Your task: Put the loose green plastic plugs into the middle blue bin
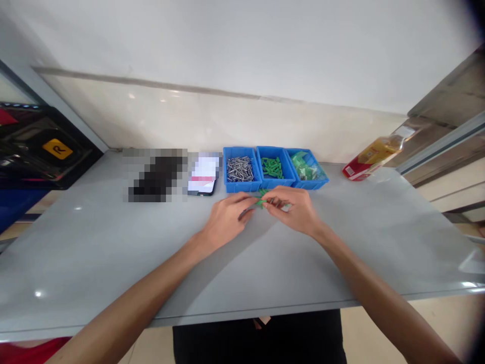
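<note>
Just in front of the blue bins, my left hand [229, 216] and my right hand [293, 208] meet fingertip to fingertip. Between them is a small green plastic wall plug [262, 201], pinched from both sides. Part of it is covered by the fingers. A few more green plugs [262, 192] lie on the table right behind my fingertips. The curled fingers of my right hand hide whatever may be inside them.
Three blue bins stand in a row: one with metal screws [240, 169], one with green plugs [272, 168], one with bagged green pieces [305, 169]. A phone [203, 174] lies left of them. A bottle [373, 155] stands right on the grey table [242, 278].
</note>
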Action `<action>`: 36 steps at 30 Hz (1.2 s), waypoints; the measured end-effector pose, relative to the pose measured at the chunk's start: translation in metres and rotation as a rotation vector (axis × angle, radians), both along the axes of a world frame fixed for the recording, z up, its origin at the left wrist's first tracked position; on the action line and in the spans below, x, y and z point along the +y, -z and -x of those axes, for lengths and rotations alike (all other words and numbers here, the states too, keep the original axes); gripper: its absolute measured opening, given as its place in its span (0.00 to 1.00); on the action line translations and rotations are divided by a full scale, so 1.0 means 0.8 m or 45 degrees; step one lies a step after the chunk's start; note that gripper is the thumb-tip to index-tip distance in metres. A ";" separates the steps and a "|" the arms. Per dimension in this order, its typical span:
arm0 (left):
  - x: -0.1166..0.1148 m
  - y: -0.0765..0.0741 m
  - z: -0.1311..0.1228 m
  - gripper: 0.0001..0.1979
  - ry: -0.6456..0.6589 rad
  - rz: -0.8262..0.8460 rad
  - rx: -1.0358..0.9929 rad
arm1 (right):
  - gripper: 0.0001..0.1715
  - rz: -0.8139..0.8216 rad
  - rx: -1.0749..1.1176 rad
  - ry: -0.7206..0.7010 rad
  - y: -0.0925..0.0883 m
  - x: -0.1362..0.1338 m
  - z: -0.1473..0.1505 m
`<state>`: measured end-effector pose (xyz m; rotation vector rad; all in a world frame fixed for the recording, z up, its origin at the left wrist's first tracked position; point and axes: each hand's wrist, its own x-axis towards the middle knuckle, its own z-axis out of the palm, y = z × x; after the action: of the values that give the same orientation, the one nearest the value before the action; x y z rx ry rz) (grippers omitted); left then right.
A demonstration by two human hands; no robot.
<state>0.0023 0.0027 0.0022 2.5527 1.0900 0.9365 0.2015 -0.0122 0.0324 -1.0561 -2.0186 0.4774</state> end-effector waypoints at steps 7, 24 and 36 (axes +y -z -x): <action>0.012 0.013 -0.011 0.14 -0.018 -0.159 0.318 | 0.19 -0.170 0.082 0.596 -0.021 0.032 -0.031; 0.010 -0.007 -0.008 0.04 -0.061 0.247 0.182 | 0.06 0.014 -0.401 0.035 0.015 0.007 -0.010; 0.007 0.004 -0.007 0.06 -0.006 0.251 -0.186 | 0.09 -0.020 -0.501 0.093 0.030 0.007 -0.002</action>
<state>0.0075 0.0085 -0.0010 2.2870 1.0887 0.9495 0.2031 -0.0068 0.0081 -1.2873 -2.3076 0.2251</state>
